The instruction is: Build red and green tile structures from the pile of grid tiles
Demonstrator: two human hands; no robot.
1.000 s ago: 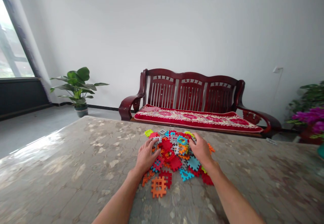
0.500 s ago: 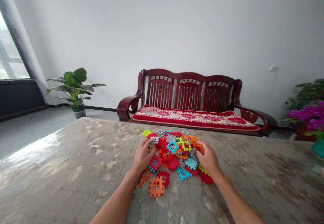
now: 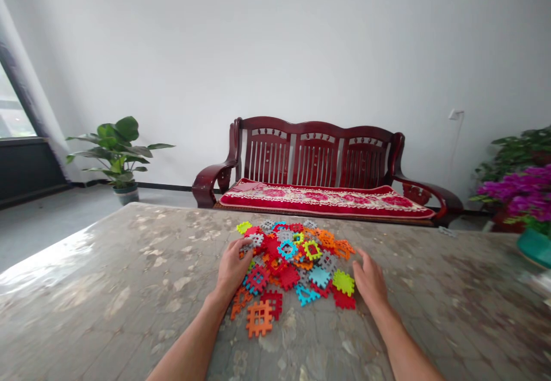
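Observation:
A heap of plastic interlocking tiles point(image 3: 289, 278) in red, orange, blue, grey and lime green lies between my two hands. My left hand point(image 3: 233, 266) rests against the heap's left side, fingers apart near a grey tile point(image 3: 257, 239). On the other side, my right hand point(image 3: 369, 275) is open just off the heap, thumb and fingers spread, beside a lime green tile point(image 3: 343, 283). An orange window-shaped tile point(image 3: 259, 319) lies at the near edge of the heap. Neither hand appears to hold a tile.
The heap is on a table with a patterned grey-brown cover point(image 3: 142, 300). A single grey tile point(image 3: 446, 232) lies near the far right edge. Beyond stands a dark red wooden bench point(image 3: 316, 157). A teal pot point(image 3: 534, 247) with purple flowers is at the right.
My right hand has moved off the heap to the right, uncovering the lime green tile and an orange one. My left hand stays at the heap's left side. The view has shifted slightly right.

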